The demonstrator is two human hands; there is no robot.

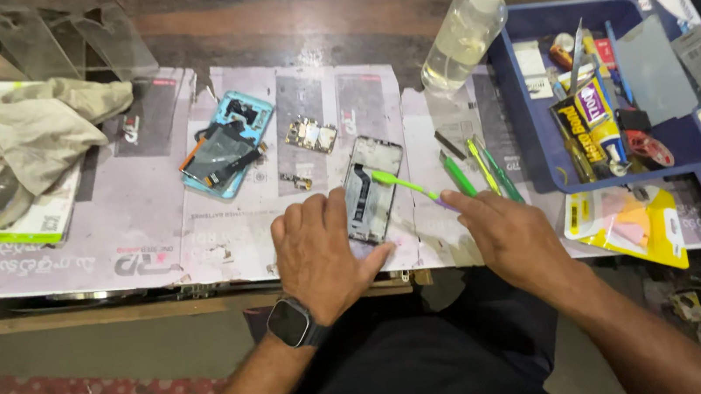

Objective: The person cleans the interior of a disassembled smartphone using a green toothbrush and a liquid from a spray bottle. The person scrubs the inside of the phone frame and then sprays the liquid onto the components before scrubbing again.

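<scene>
Paper-covered tabletop [144,238], cluttered with phone parts. Left hand [319,253] flat, fingers spread, pressing on opened phone frame [373,187]. Right hand [509,236] pinched around green toothbrush [406,184], bristles on frame.

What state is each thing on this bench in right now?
Phone frame: opened, lying flat, steadied by left hand.
Toothbrush: in right hand, bristles on the frame.
Blue phone back: opened, parts exposed.
Circuit board: removed, lying loose.
Squeeze bottle: capped, leaning on blue tray.
</scene>
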